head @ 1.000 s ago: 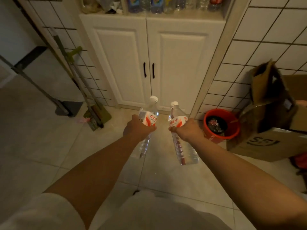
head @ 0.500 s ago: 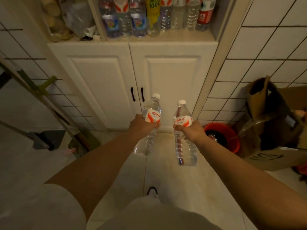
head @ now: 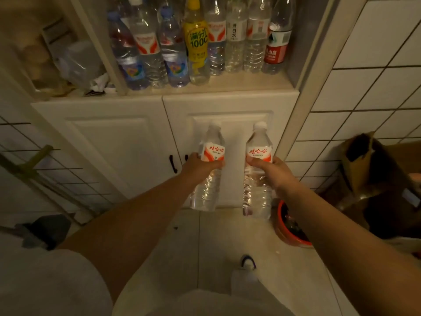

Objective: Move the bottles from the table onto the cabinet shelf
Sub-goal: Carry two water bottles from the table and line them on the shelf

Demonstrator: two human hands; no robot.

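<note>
Nearest the camera, a pale shirt and trousers are seen, with one shoe (head: 247, 263) planted on the tiled floor (head: 218, 233). Two bare arms are stretched forward over it. The left hand (head: 197, 165) is wrapped round a clear water bottle (head: 207, 176) at its red-and-white label, and the right hand (head: 271, 170) is curled in the same way round a second water bottle (head: 257, 174) — both bottles are held upright, side by side but apart, caps up, in front of the white cabinet doors (head: 136, 142). To the right, a red bucket (head: 287, 233) is set on the floor just beside a brown cardboard box (head: 373, 179). Farther off, above the doors, the cabinet shelf (head: 246, 83) is lined with a row of bottles (head: 237, 39) — among them a yellow-labelled bottle (head: 197, 42) — all standing upright against the back.
</note>
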